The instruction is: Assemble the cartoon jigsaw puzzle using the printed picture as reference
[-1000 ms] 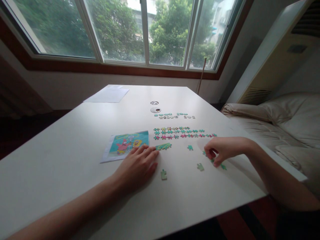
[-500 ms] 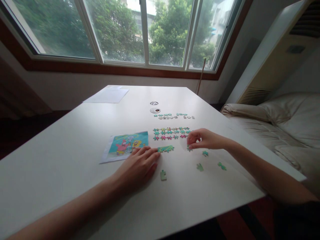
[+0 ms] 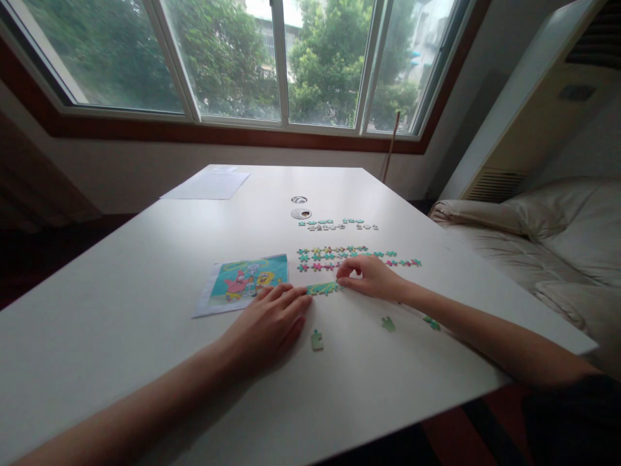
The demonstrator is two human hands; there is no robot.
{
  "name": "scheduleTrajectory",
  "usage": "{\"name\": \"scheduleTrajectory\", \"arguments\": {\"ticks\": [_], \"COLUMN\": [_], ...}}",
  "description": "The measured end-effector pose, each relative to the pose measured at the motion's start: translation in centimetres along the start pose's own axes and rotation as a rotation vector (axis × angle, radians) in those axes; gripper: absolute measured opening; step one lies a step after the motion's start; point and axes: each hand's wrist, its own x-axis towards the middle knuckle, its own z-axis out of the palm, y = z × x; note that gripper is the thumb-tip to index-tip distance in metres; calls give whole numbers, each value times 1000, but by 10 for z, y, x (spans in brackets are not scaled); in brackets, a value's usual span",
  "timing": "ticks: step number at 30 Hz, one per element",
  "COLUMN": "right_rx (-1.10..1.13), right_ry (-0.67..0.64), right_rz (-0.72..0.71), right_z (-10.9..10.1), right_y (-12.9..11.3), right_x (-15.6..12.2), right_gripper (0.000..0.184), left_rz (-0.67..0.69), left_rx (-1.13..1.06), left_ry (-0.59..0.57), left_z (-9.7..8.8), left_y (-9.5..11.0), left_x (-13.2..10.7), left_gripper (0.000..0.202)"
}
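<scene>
Your right hand (image 3: 371, 277) has its thumb and forefinger pinched almost together at the right end of the joined strip (image 3: 323, 288); whether they grip a piece or only press there, you cannot tell from here. Your left hand (image 3: 279, 314) lies flat with fingers extended, holding nothing, its fingertips at the strip's left end and over the picture card's (image 3: 250, 281) near corner.

Expect the strip to be light, thin and fairly stiff within each piece, but weak at the joints: lifting one end could part it. Slide it with flat fingertips, and take single pieces by opposite edges, sparing the tabs. The smooth table (image 3: 145, 291) probably lets them skid.

Just beyond the strip run the near rows of pieces (image 3: 334, 256), close enough for your right knuckles to brush. On the near side there is more room: one green piece (image 3: 317, 340) lies below the strip, another (image 3: 388, 323) to its right, and a third (image 3: 431, 322) beside your right forearm. The table's near edge is well apart from the strip.
</scene>
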Motion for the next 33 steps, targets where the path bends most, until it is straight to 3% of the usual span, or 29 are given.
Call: {"name": "scheduleTrajectory", "arguments": {"ticks": [10,27,30,33], "right_rx": [-75,-102,-32,-37], "right_ry": [-18,-65,-68,-61], "right_rz": [-136,-98,-69,-14], "right_z": [-2,-3,-14,-38], "right_y": [4,-1,0,4], "right_x": [-3,-4,-3,-6], "right_gripper": [10,12,14,17], "left_rz": [-6,-9,-15,-17], "left_rx": [6,-4,-9,-10], "left_ry": [5,-11,-5,-7], "left_z": [1,-2,-1,-1], "left_y": [1,1,1,1], "left_x": [1,0,0,-1], "left_gripper": [31,31,31,31]}}
